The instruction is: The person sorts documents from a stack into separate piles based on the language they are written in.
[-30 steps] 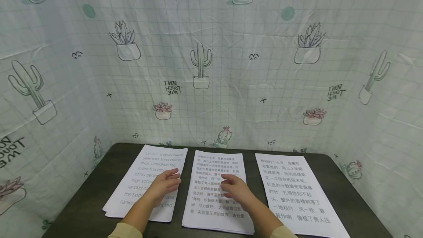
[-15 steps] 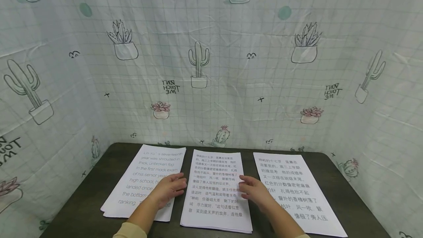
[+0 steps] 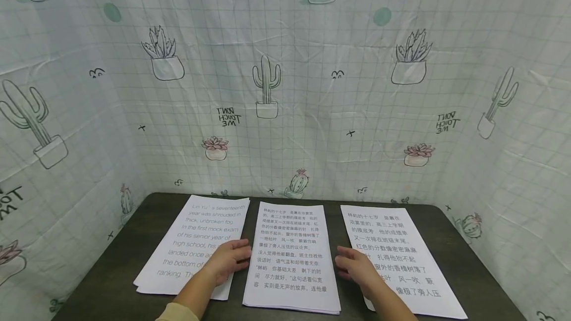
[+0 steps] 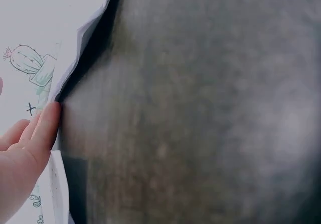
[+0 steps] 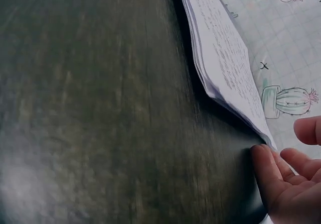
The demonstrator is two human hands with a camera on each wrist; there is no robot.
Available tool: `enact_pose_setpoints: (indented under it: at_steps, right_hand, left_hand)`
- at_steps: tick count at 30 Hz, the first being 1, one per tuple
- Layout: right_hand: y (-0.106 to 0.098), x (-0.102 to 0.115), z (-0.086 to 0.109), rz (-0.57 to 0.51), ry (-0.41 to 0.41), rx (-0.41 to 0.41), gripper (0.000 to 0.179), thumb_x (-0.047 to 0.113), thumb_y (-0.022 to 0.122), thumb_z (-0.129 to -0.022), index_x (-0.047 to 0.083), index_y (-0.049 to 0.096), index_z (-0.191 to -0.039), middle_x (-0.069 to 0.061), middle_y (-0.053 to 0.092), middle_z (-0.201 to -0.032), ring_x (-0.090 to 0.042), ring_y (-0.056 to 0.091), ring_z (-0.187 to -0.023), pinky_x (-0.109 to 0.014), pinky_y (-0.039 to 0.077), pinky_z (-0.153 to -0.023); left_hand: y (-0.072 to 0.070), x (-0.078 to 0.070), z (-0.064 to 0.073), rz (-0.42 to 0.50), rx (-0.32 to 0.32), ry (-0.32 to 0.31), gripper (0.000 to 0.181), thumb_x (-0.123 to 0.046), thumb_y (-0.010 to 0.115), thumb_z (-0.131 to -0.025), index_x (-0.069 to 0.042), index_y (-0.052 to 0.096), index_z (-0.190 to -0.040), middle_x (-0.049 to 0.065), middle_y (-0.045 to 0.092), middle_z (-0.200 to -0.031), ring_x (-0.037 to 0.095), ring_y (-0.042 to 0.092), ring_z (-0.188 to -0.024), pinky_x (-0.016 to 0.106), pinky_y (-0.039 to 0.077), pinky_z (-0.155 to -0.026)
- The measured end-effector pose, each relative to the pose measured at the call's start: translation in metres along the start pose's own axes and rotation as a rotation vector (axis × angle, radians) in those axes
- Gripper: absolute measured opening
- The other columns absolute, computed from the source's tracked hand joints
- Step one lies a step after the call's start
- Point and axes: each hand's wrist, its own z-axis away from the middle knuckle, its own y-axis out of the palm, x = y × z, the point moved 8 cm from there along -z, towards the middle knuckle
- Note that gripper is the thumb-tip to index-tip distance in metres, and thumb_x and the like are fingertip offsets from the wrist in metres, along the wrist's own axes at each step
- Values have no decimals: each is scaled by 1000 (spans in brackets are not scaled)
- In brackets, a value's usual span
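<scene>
Three stacks of printed paper lie side by side in the head view. My left hand (image 3: 227, 262) is over the right part of the left stack (image 3: 198, 241), which has English text. Its fingertips are right at the left edge of the middle stack (image 3: 290, 266), printed in Chinese. On the other side, my right hand (image 3: 357, 267) is by that stack's right edge, over the left margin of the right stack (image 3: 410, 271). In the right wrist view the fingers (image 5: 266, 166) reach a corner of a stack (image 5: 225, 58). Both hands have loosely bent fingers and grip nothing.
The stacks lie on a dark wooden table (image 3: 111, 261). A pale grid-patterned curtain (image 3: 312, 93) with cactus drawings hangs behind it and on both sides. Dark tabletop strips show between the stacks.
My right hand has moved right, from over the middle stack to beside its right edge. My left hand has shifted slightly right and nearer to me. The stacks have not visibly moved on the table.
</scene>
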Motion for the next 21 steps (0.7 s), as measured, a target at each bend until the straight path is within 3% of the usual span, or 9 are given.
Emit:
enact_pose_setpoints:
  at_steps: [8,14,21]
  right_hand:
    - [5,-9,0,32,55,16,51,13,57,-93,-13,46,-136,-28,61,-122,-23,68,-93,-40,60,-78]
    - [8,-8,0,77,46,0,53,14,63,-90,-11,50,-134,-21,67,-112,-20,69,-86,-39,60,-74]
    - [12,-6,0,113,8,-17,55,12,70,-85,-10,53,-132,-14,66,-97,-18,67,-79,-37,58,-68]
  left_hand:
    - [2,8,0,-27,-3,-20,63,-7,63,-89,19,35,-139,35,53,-132,28,67,-106,40,58,-90]
    - [6,10,-1,-71,4,2,64,-7,66,-86,18,39,-138,31,61,-123,22,68,-97,39,59,-85]
    - [10,9,-3,-156,-46,26,63,-7,71,-83,13,45,-136,18,71,-106,20,70,-89,40,59,-79]
